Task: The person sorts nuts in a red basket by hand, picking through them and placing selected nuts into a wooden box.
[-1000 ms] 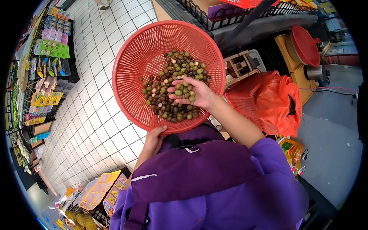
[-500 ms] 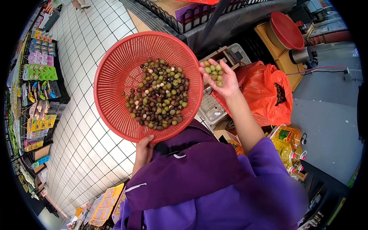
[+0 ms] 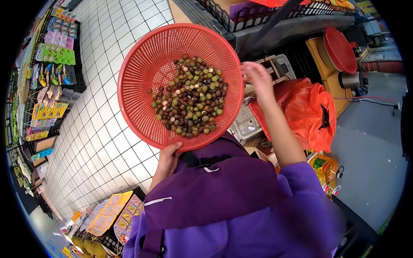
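A round red plastic colander basket [image 3: 142, 73] is tilted in front of my body. Small round green and brown fruits [image 3: 191, 99], a few of them pale, lie heaped inside it. My left hand [image 3: 169, 158] grips the near rim, thumb on top and fingers underneath. At the right rim is my right hand [image 3: 258, 81], blurred, its fingers curled inward toward the basket's outer wall. What those fingers hold is hidden from me.
An orange-red plastic bag [image 3: 312, 112] with dark contents stands to my right, above bottles of yellow oil [image 3: 325, 165]. Farther back are a red bowl [image 3: 342, 49] and a steel pot [image 3: 350, 80]. Racks of packaged goods [image 3: 58, 56] line the left beyond the tiled floor [image 3: 107, 124].
My right hand has turned from palm up, showing several green fruits, to fingers curled with the fruits out of sight. The whole view has shifted; my left hand keeps its grip.
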Available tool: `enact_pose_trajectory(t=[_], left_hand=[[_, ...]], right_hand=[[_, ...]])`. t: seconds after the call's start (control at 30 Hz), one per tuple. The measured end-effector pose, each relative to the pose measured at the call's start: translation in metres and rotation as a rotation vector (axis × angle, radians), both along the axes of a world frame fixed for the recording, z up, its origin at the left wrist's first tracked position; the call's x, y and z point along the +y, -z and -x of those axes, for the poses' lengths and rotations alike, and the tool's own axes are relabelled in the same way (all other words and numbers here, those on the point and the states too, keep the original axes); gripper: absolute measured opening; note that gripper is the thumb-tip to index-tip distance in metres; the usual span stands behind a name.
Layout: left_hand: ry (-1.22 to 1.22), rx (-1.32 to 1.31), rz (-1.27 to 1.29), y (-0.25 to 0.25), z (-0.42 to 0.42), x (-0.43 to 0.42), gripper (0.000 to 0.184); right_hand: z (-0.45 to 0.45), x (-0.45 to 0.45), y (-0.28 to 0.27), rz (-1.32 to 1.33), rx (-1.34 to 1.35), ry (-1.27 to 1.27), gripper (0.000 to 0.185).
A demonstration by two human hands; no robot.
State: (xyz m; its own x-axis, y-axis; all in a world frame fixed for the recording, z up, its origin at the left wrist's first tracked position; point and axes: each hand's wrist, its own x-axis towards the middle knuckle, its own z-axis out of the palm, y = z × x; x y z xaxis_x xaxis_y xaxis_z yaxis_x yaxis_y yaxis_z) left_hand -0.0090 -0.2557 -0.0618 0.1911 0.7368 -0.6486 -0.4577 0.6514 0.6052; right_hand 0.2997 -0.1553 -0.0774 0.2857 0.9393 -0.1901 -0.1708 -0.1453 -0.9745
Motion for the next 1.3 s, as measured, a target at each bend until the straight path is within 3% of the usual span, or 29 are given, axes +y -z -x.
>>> enact_pose_trajectory(t=[0.1,0.13,0.17,0.3,0.4,0.47,0.53,0.67,0.73,0.8,0.87,0.93,1.0,1.03,1.13,1.3], left_hand=[[0.043,-0.041,0.039,0.011,0.009,-0.001,0.044],[0.038,-0.041,0.036,0.011,0.012,-0.001,0.044],[0.065,-0.031,0.029,0.011,0.013,0.0,0.043],[0.116,-0.008,0.032,0.006,0.013,0.001,0.039],[0.126,-0.006,0.019,0.001,0.011,0.003,0.036],[0.11,-0.015,0.034,0.007,0.012,0.002,0.036],[0.102,-0.031,0.051,0.01,0.012,0.002,0.036],[0.103,-0.054,0.043,0.011,0.013,0.002,0.036],[0.088,-0.098,0.07,0.016,0.016,0.001,0.035],[0.111,-0.093,0.068,0.024,0.021,0.001,0.042],[0.116,-0.096,0.072,0.024,0.023,0.001,0.038],[0.095,-0.085,0.057,0.015,0.016,0.004,0.036],[0.07,-0.075,0.043,0.013,0.014,0.004,0.033],[0.065,-0.076,0.056,0.016,0.017,0.003,0.035],[0.068,-0.077,0.07,0.022,0.023,0.001,0.041],[0.08,-0.05,-0.015,0.007,0.01,0.006,0.045]], right_hand=[[0.048,0.013,0.001,-0.125,-0.619,-0.495,0.02],[0.064,0.021,-0.001,-0.11,-0.681,-0.53,0.021],[0.075,0.034,0.011,-0.284,-0.819,-0.475,0.022],[0.11,0.088,0.01,-0.383,-1.028,-0.352,0.024],[0.136,0.097,0.006,-0.247,-1.191,-0.543,0.028],[0.152,0.083,0.002,-0.032,-1.317,-0.909,0.033],[0.153,0.053,0.013,-0.042,-1.338,-0.965,0.034],[0.158,0.006,0.014,0.07,-1.176,-0.973,0.033],[0.163,-0.015,0.03,-0.112,-1.137,-0.914,0.032],[0.16,-0.017,0.031,-0.111,-1.07,-0.903,0.028],[0.158,-0.014,0.031,-0.014,-0.78,-0.845,0.026],[0.153,-0.007,0.029,-0.153,-0.764,-0.743,0.025],[0.139,-0.007,0.015,0.399,0.117,-0.725,0.025],[0.134,-0.01,0.013,0.392,0.346,-0.601,0.026],[0.116,-0.012,0.002,0.354,0.774,-0.534,0.036],[0.099,-0.013,0.0,0.306,1.148,-0.458,0.041]])
